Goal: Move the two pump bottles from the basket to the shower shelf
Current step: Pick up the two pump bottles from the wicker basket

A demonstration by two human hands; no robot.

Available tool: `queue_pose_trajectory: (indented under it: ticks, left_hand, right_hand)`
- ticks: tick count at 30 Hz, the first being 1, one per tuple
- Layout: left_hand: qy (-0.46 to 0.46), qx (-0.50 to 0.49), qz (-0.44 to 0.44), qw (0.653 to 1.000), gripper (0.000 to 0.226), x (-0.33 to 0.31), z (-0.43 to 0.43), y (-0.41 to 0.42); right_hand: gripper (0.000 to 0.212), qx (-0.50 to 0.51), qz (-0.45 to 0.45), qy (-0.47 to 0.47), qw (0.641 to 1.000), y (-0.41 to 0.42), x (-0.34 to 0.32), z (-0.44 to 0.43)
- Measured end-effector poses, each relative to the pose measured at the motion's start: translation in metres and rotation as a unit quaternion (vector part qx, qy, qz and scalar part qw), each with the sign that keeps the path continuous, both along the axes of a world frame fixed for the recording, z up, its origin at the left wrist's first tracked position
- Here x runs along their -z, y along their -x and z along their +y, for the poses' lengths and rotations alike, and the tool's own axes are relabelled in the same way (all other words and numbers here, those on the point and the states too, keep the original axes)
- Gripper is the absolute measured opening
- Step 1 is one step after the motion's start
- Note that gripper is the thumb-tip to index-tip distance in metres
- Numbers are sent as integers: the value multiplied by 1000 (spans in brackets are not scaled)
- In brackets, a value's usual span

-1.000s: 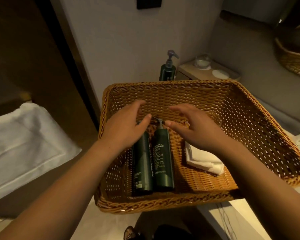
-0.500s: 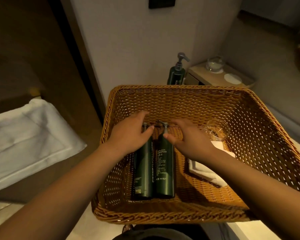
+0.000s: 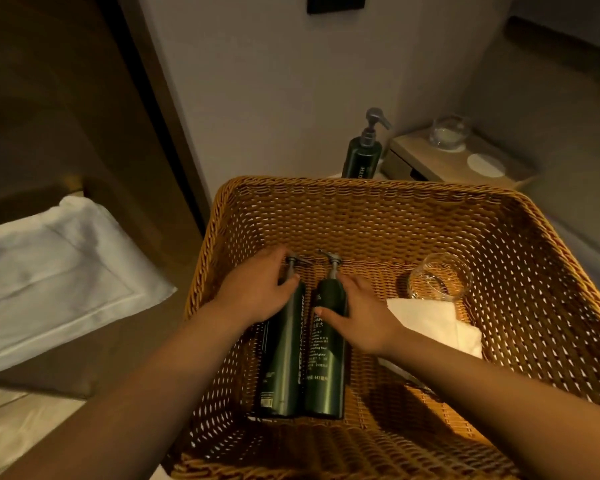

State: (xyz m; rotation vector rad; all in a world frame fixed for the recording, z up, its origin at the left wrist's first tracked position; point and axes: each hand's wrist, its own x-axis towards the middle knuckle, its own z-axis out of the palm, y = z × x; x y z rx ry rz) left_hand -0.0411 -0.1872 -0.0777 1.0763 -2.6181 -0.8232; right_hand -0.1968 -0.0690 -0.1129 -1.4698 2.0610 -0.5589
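Two dark green pump bottles lie side by side on the floor of a wicker basket [image 3: 378,195], pumps pointing away from me. My left hand [image 3: 253,289] wraps the upper part of the left bottle [image 3: 283,358], thumb near its neck. My right hand [image 3: 361,313] closes around the shoulder of the right bottle [image 3: 326,372], thumb across its label. Both bottles still rest on the basket's bottom.
A clear glass [image 3: 437,277] lies tipped in the basket beside a folded white cloth [image 3: 440,327]. Behind the basket stands a third green pump bottle [image 3: 362,154], next to a small wooden shelf [image 3: 440,164] with a glass. A white towel [image 3: 49,268] lies at left.
Both hands came down from hovering over the pump heads and closed onto the bottles' upper bodies. The view shifted closer over the basket.
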Motion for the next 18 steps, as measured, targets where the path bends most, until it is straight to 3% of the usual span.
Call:
queue_pose_trajectory:
  ticks: [8, 13, 18]
  left_hand:
    - [-3, -3, -35, 999, 51, 10, 4, -1]
    - [-13, -16, -18, 1000, 49, 5, -4, -1]
    - [-19, -5, -20, 1000, 48, 1, -5, 3]
  right_hand:
    - [80, 17, -25, 18, 999, -3, 16, -5]
    - [93, 3, -34, 5, 999, 0, 22, -6]
    - [89, -10, -60, -9, 998, 16, 20, -8]
